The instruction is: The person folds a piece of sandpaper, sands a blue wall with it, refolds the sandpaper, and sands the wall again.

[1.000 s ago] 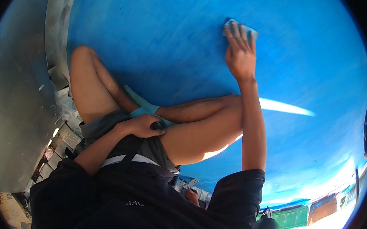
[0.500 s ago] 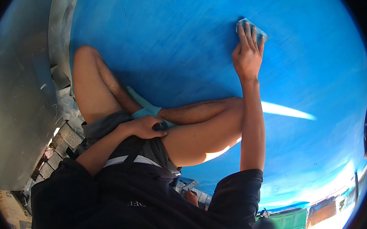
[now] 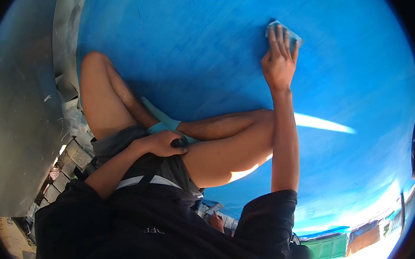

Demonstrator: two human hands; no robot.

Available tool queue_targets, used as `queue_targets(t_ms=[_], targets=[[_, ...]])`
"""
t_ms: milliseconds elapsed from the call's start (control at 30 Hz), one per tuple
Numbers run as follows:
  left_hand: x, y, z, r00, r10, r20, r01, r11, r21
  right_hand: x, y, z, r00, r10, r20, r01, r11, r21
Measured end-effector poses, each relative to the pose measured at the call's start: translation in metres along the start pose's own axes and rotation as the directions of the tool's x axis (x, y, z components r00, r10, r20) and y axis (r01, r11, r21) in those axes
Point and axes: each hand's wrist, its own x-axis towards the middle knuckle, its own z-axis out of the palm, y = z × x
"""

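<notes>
My right hand reaches out over a large blue painted surface. Under its stretched fingers lies a flat, pale blue-grey pad, pressed against the blue; its exact kind does not show. My left hand rests in my lap on the dark shorts, beside my bent thigh. Its fingers are curled, with something dark between thumb and fingers that could be a fold of the shorts.
My crossed legs, in light blue socks, rest on the blue surface. A grey panel stands at the left, with grey blocks beside it. Part of a person shows low centre. A green structure lies beyond.
The whole view has shifted very slightly to the left. My right hand stays on the pad at nearly the same spot, and my left hand is still.
</notes>
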Motion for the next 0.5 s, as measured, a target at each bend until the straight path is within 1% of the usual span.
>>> queue_targets(t_ms=[33, 100, 133, 167, 233, 300, 367, 400, 433, 500], targets=[[0.000, 0.000, -0.002, 1.000, -0.001, -0.003, 0.001, 1.000, 0.004, 0.001, 0.002, 0.003, 1.000, 0.001, -0.005, -0.001, 1.000, 0.002], [0.000, 0.000, -0.001, 1.000, -0.019, 0.009, 0.019, 1.000, -0.006, 0.004, 0.003, 0.008, 0.991, 0.097, -0.094, -0.101, 0.994, -0.043], [-0.001, -0.001, 0.000, 1.000, -0.020, 0.006, 0.020, 1.000, -0.009, 0.003, 0.002, 0.006, 0.997, 0.058, -0.050, -0.059, 0.998, -0.010], [0.000, -0.004, 0.001, 1.000, -0.011, -0.006, 0.011, 1.000, -0.002, 0.001, -0.001, 0.006, 0.997, 0.057, -0.049, -0.057, 0.998, -0.011], [0.001, 0.000, 0.001, 1.000, 0.004, -0.014, -0.004, 1.000, 0.007, -0.002, -0.004, 0.004, 0.999, -0.041, 0.031, 0.042, 0.999, -0.026], [-0.001, 0.005, -0.003, 0.999, -0.036, 0.027, 0.035, 0.999, 0.022, 0.005, 0.004, 0.005, 1.000, -0.008, -0.007, 0.007, 1.000, -0.022], [-0.002, 0.002, -0.003, 1.000, -0.028, 0.007, 0.028, 1.000, 0.006, 0.006, 0.010, 0.009, 0.979, 0.157, -0.131, -0.170, 0.981, -0.090], [-0.002, 0.001, -0.001, 1.000, -0.017, -0.010, 0.017, 1.000, -0.015, 0.005, 0.008, 0.007, 0.987, 0.115, -0.112, -0.125, 0.988, -0.092], [-0.002, 0.000, 0.000, 1.000, -0.018, -0.009, 0.017, 1.000, -0.017, 0.002, 0.005, 0.006, 0.987, 0.114, -0.109, -0.125, 0.988, -0.092], [0.001, -0.001, -0.001, 0.999, -0.017, 0.033, 0.018, 1.000, -0.017, -0.003, 0.002, 0.004, 1.000, 0.018, -0.008, -0.018, 1.000, -0.025]])
